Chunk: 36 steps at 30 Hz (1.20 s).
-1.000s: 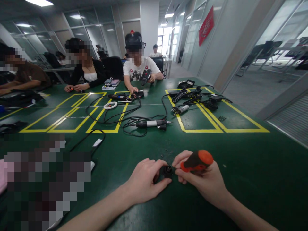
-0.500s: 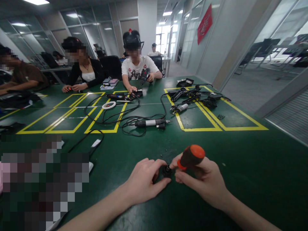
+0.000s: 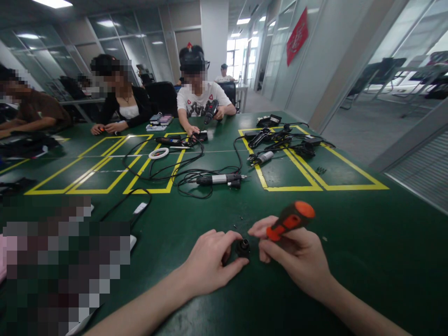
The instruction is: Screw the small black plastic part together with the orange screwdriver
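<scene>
Near the front of the green table (image 3: 168, 303), a small black round part (image 3: 243, 248) stands upright with a metal-looking piece at its top. My left hand (image 3: 213, 261) grips this part from the left between thumb and forefinger. To the right, my right hand (image 3: 297, 256) is closed on a screwdriver (image 3: 291, 220) with an orange and dark grey handle. The handle tilts up to the right, and the blade is hidden by my fingers. A gap lies between my right fingertips and the black part. Tiny screws (image 3: 234, 226) lie just beyond the part.
An electric screwdriver (image 3: 219, 179) with a looped black cable lies farther forward. More tools and cables (image 3: 280, 140) fill the yellow-taped area at right. A white tape roll (image 3: 158, 153) lies beyond. Across the table a person (image 3: 203, 100) holds a drill (image 3: 211, 112). Blurred-out objects occupy the left.
My right hand has drawn the screwdriver away from the black part, to the right, and its handle has risen slightly and leans more. The left hand has stayed in place.
</scene>
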Motion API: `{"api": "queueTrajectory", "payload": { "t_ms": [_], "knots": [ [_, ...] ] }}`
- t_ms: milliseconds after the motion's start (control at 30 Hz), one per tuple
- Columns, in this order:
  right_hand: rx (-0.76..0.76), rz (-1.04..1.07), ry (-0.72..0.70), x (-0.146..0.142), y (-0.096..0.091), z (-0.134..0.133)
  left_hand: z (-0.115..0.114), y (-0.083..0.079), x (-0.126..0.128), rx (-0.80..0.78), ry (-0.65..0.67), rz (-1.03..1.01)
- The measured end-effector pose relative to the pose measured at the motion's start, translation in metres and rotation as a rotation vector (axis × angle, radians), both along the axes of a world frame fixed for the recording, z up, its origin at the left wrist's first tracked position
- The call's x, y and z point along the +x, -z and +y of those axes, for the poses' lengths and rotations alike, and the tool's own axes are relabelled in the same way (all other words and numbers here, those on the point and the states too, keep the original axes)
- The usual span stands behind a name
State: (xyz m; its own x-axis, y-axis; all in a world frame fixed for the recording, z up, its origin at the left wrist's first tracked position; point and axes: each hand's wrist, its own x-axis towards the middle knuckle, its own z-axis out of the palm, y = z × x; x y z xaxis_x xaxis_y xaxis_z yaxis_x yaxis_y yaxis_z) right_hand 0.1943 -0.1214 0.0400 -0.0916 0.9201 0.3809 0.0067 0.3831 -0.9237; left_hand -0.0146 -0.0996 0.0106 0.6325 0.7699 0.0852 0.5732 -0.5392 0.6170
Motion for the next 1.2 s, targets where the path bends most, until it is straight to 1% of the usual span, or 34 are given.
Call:
{"api": "queueTrajectory", "payload": {
  "t_ms": [167,300,400,500,567,667,800,867,1000,1133,1200],
  "knots": [
    [0.022,-0.070,0.065,0.002,-0.001,-0.001,0.000,-0.003,0.001,-0.001,-0.007,0.001],
    [-0.042,-0.107,0.111,0.007,-0.002,0.001,0.000,-0.002,0.001,0.001,-0.014,-0.002],
    [-0.122,-0.048,0.044,0.003,-0.005,0.000,0.000,-0.001,0.000,0.002,-0.007,-0.005],
    [-0.133,0.047,-0.021,-0.002,-0.006,-0.002,0.000,-0.001,0.000,0.005,-0.003,-0.007],
    [-0.124,0.073,-0.031,-0.004,-0.006,-0.002,0.000,-0.002,0.000,0.003,0.001,-0.002],
    [-0.118,-0.006,-0.019,-0.002,-0.005,-0.001,0.000,-0.002,0.000,-0.009,0.005,0.016],
    [-0.079,-0.081,0.084,0.003,-0.006,0.002,0.000,-0.001,0.000,-0.006,-0.003,0.013],
    [-0.052,-0.096,0.105,0.004,-0.007,0.002,0.000,-0.001,0.000,0.000,-0.007,0.007],
    [-0.007,-0.107,0.072,0.005,-0.005,0.001,0.001,-0.001,0.000,-0.003,-0.006,-0.005],
    [0.036,-0.046,0.012,0.004,0.000,-0.001,0.001,-0.001,0.001,0.006,-0.009,-0.002],
    [0.075,-0.082,0.050,0.004,0.001,0.000,0.001,-0.002,0.001,0.005,-0.010,-0.006]
  ]
}}
